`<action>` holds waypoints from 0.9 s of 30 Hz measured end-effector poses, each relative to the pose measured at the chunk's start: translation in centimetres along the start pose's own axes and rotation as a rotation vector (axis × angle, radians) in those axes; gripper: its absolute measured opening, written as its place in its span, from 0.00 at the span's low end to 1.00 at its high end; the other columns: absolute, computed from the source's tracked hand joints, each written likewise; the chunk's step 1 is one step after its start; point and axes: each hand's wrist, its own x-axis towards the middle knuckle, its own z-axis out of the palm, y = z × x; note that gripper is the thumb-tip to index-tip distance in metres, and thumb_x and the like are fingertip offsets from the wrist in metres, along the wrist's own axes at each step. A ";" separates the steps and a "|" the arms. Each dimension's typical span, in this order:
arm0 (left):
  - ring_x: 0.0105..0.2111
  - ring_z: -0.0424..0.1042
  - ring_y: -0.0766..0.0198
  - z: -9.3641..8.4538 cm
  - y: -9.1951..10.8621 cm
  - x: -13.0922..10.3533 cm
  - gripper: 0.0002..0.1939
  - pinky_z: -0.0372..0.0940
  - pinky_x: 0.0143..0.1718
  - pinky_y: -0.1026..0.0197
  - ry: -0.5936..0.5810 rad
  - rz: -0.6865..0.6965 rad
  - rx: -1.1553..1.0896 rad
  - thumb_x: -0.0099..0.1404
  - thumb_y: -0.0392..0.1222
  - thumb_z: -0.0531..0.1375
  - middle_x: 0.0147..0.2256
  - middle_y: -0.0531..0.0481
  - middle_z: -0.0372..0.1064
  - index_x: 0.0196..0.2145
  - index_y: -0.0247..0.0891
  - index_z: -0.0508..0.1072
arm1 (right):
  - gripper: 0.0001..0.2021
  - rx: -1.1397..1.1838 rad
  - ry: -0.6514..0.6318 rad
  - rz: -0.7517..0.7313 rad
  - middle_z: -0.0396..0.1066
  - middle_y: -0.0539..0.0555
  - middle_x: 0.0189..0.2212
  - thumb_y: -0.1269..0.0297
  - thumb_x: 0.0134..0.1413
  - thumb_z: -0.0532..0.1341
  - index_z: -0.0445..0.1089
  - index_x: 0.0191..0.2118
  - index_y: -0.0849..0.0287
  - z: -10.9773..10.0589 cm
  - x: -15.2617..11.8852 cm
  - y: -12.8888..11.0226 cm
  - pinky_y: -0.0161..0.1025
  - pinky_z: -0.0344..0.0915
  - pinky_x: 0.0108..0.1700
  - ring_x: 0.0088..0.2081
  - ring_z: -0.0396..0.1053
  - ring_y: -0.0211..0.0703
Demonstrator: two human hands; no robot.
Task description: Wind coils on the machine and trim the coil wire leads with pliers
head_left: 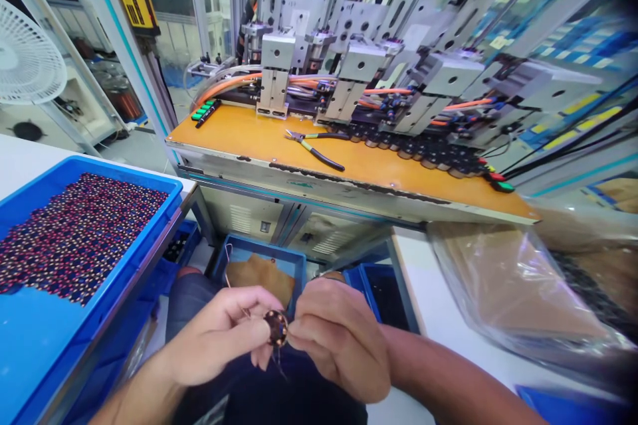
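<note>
My left hand [224, 332] is closed in a pinch around a small round dark motor stator [276, 328] with copper-coloured spots around its ring, held above my lap. From the left fingers a thin copper wire [228, 272] rises and bends over at its top. Thin dark leads [279, 362] hang under the stator. My right hand [339, 339] is curled shut, its thumb and fingertips pressed together at the stator's right edge. Whatever lies between those right fingertips is hidden.
Ahead, an orange bench [239, 129] carries pliers [319, 148], a row of black parts [413, 149] and machine stations [349, 66]. On the left sits a blue tray [44, 345] of small round parts. Below is a blue bin [300, 269]; a plastic-wrapped package [518, 285] lies right.
</note>
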 end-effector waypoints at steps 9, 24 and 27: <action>0.33 0.77 0.68 1.1 -0.6 -0.1 0.14 0.72 0.34 0.67 0.159 0.303 -0.073 0.63 0.31 0.65 0.39 0.52 0.74 0.44 0.46 0.75 | 0.06 -0.082 -0.012 0.124 0.69 0.54 0.29 0.75 0.63 0.57 0.70 0.35 0.64 -0.3 -0.1 0.3 0.37 0.65 0.29 0.29 0.67 0.37; 0.26 0.76 0.66 0.9 -0.5 0.6 0.16 0.68 0.29 0.68 -0.009 0.044 -0.248 0.61 0.50 0.67 0.27 0.48 0.76 0.38 0.33 0.75 | 0.05 0.066 -0.079 0.051 0.69 0.54 0.28 0.72 0.66 0.55 0.67 0.38 0.64 -0.9 0.5 0.4 0.36 0.67 0.29 0.29 0.68 0.37; 0.27 0.76 0.66 0.8 -0.7 0.3 0.13 0.68 0.31 0.67 0.050 0.121 -0.174 0.63 0.46 0.67 0.29 0.48 0.77 0.40 0.35 0.75 | 0.04 0.094 -0.103 0.079 0.70 0.55 0.29 0.70 0.65 0.57 0.67 0.38 0.64 -1.1 0.8 0.4 0.37 0.67 0.29 0.29 0.68 0.38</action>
